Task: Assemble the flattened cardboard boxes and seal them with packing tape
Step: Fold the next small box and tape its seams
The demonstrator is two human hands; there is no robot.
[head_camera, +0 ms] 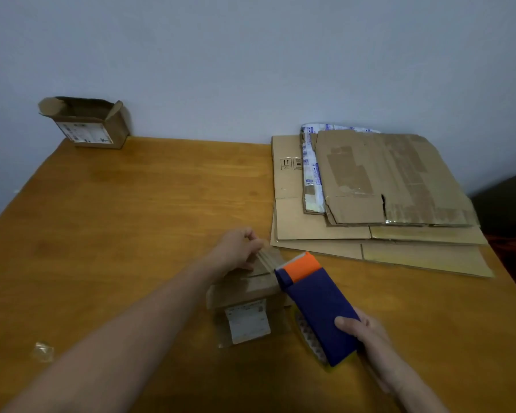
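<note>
A small cardboard box [245, 296] with a white label on its near side stands on the wooden table [131, 228], in front of me. My left hand [239, 248] pinches the end of a tape strip at the box's far top edge. My right hand [361, 332] grips a blue tape dispenser [316, 305] with an orange front, whose front end rests at the box's right top edge. A stack of flattened cardboard boxes [379, 201] lies at the right.
An assembled small box [87, 126] with its top flaps open stands at the table's far left corner against the wall. A crumpled bit of clear tape [44, 350] lies near the left front. A dark object sits off the table's right edge.
</note>
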